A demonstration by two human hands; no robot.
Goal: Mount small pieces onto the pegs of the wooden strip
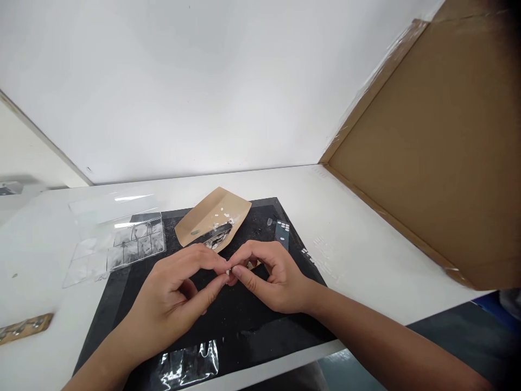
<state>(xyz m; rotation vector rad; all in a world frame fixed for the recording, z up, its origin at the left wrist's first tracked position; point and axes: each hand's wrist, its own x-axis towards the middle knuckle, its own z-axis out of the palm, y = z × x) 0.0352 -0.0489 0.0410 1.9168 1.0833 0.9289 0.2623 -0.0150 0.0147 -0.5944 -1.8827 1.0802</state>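
Hands (175, 290) (274, 277): white bit (228, 271) | tray (207, 212): white pieces (232, 221) | case (87, 266) (compartmented): translucent contents (144, 246)

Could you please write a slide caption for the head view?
Left hand and right hand hold a tiny white piece above a black mat.

Prob a wkshop: blk mat (252, 326), compartment box (138, 259)

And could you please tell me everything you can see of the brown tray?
The brown tray looks like paper or thin card, with seemingly raised sides. It lies open and askew on the black mat, beyond the left hand and right hand. In it are small white pieces, a long dark item and a small greenish piece. Whether its near end touches the left hand cannot be told.
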